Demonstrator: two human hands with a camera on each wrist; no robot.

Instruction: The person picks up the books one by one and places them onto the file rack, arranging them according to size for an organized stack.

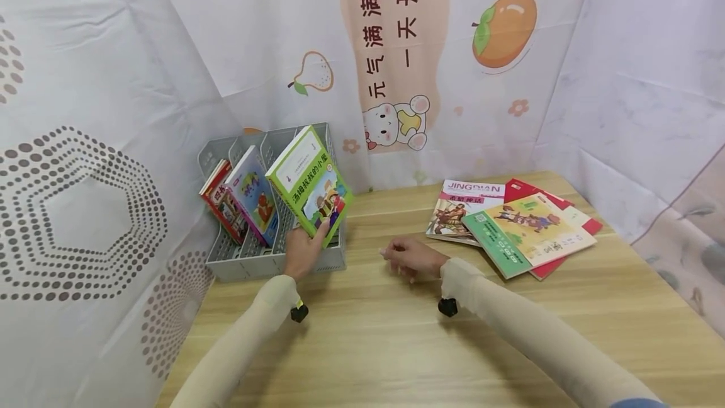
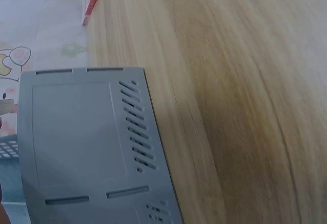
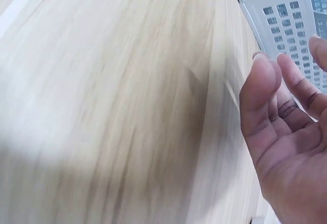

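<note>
My left hand [image 1: 303, 249] grips the lower edge of a green book [image 1: 308, 184] with a cartoon cover, its thumb on the front. The book leans back in the right-hand part of a grey divided rack [image 1: 249, 267]. To its left in the rack stand a purple-edged book [image 1: 255, 191] and a red book [image 1: 222, 197]. The rack's grey wall [image 2: 76, 132] fills much of the left wrist view, where the green book cannot be made out. Over the table, my right hand [image 1: 413, 257] holds nothing, its fingers loosely bent; the right wrist view shows its bare palm [image 3: 296, 152].
On the right of the wooden table [image 1: 368, 345] lies an overlapping pile: a green-and-yellow book [image 1: 527, 232], a white-and-pink book [image 1: 467, 209] and red ones [image 1: 521, 191] beneath. A printed cloth [image 1: 317, 5] hangs behind the table and along its sides.
</note>
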